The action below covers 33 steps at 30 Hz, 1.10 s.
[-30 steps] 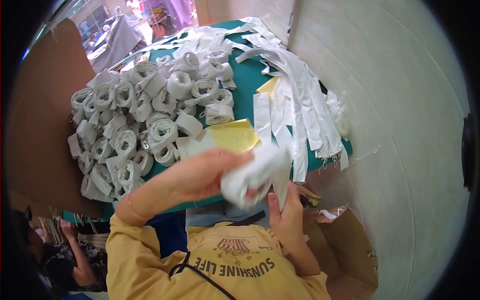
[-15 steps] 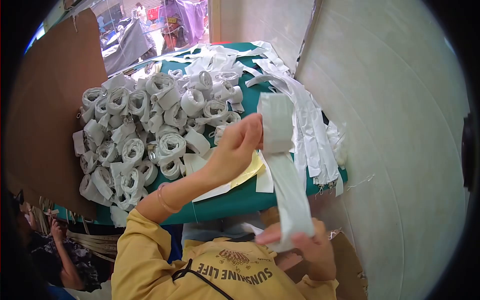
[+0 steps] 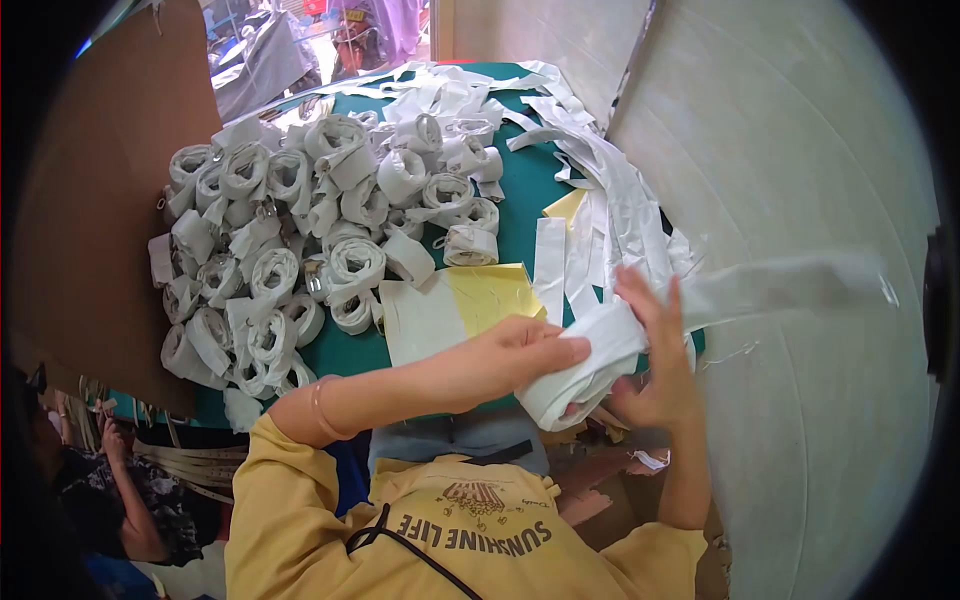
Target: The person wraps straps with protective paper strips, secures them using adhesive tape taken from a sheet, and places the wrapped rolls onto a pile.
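In front of my chest is a rolled white fabric strip (image 3: pixel 590 370), tilted. My left hand (image 3: pixel 535 355) is closed on the roll's left side, thumb across its outer face. My right hand (image 3: pixel 660 355) is at the roll's right side with fingers and thumb spread, slightly blurred; whether it touches the roll I cannot tell. The strip's loose tail (image 3: pixel 780 287) swings out to the right beyond my right hand, smeared by motion. A white and yellow sheet (image 3: pixel 430 310) lies on the green table (image 3: pixel 345 350) behind my left wrist.
Many finished-looking white rolls (image 3: pixel 270 270), some with metal buckles, are heaped on the table's left. Long flat white strips (image 3: pixel 620 190) hang over its right side. A brown board (image 3: pixel 110 200) stands at left, a pale wall (image 3: pixel 800 180) at right. Another person (image 3: pixel 125 490) sits lower left.
The roll has come down and toward me in my left hand. My right hand has risen from low beside my body to the roll, and the hanging tail now swings right.
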Available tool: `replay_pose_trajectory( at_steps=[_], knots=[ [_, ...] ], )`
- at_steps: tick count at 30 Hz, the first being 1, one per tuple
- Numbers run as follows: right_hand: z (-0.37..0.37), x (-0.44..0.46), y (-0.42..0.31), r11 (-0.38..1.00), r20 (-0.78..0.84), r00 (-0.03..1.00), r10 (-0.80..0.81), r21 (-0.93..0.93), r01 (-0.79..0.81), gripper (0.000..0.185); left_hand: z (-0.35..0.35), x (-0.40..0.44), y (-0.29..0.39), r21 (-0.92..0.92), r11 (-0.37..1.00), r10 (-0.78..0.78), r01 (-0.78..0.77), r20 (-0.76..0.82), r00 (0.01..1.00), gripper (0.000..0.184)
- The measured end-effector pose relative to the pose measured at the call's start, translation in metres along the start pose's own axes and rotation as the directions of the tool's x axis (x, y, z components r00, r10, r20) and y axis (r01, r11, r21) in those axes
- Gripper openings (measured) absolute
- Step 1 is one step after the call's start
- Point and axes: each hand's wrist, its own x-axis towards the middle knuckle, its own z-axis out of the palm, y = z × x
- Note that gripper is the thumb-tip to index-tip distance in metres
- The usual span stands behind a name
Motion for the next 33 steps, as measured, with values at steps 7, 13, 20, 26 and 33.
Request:
replay_pose_trajectory(
  at_steps=[7, 13, 20, 26, 33],
  knots=[
    [0.035, -0.029, -0.033, 0.554, 0.094, 0.817, 0.569, 0.690, -0.466, 0.044, 0.010, 0.011, 0.017, -0.152, 0.963, 0.214, -0.224, -0.079, 0.974, 0.038],
    [0.035, -0.031, -0.072, 0.317, -0.006, 0.813, 0.582, 0.922, -0.221, 0.034, -0.008, 0.039, -0.008, 0.414, 0.676, 0.712, -0.609, -0.155, 0.685, 0.033],
    [0.024, -0.009, -0.064, -0.145, 0.288, 0.651, 0.703, 0.953, -0.265, 0.037, -0.028, 0.032, -0.036, 0.865, 0.302, 0.749, -0.400, 0.043, 0.661, 0.043],
    [0.051, -0.021, -0.008, 0.480, 0.044, 0.646, 0.762, 0.631, -0.609, 0.032, -0.030, 0.019, -0.083, 0.895, 0.298, 0.666, -0.332, 0.054, 0.744, 0.041],
    [0.133, -0.011, -0.010, -0.062, 0.313, 0.582, 0.750, 0.910, -0.409, 0.045, -0.075, 0.009, -0.130, 0.918, 0.241, 0.778, -0.315, 0.011, 0.628, 0.028]
  ],
)
